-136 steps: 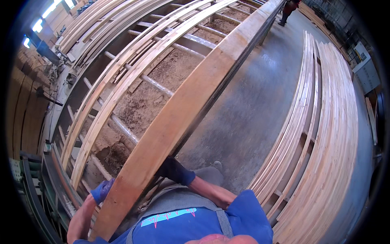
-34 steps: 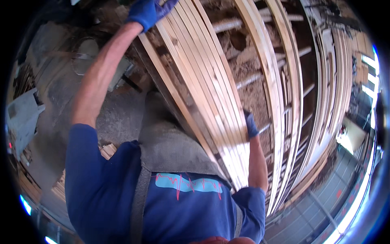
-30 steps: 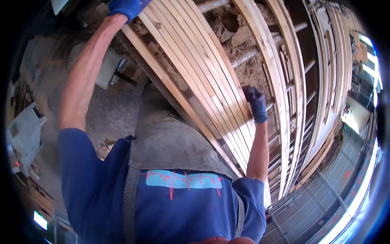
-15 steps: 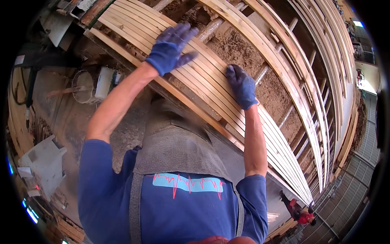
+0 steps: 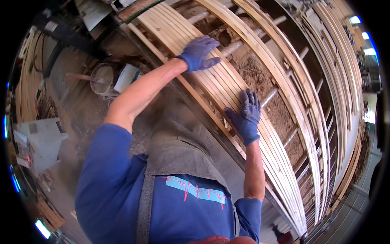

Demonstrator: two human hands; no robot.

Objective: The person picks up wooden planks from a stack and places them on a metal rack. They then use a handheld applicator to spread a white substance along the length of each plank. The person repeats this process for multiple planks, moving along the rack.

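Observation:
Side by side under my hands lie several long, pale wooden strips [image 5: 221,87], running from upper left to lower right. My left hand [image 5: 199,54], in a blue work glove, rests on top of them with its fingers stretched toward the far edge and its thumb apart. Further right and nearer, my right hand [image 5: 247,116], in a matching worn glove, lies over the same strips with its fingers spread. Neither hand grips anything. A single narrow strip [image 5: 148,42] lies on my side of the group, separated from it by a gap.
Beyond the strips, metal bars [image 5: 270,97] cross above sawdust [image 5: 280,112], with longer boards [image 5: 268,69] lying over them. At left on the floor stand a round bucket [image 5: 103,77] and a white container [image 5: 126,78]. A grey box [image 5: 42,138] is farther left. Another person's [image 5: 285,237] red clothing shows lower right.
My right hand has gone from curled at the strips' far edge to spread flat over them. The gap beside the near single strip looks wider. The whole view has shifted.

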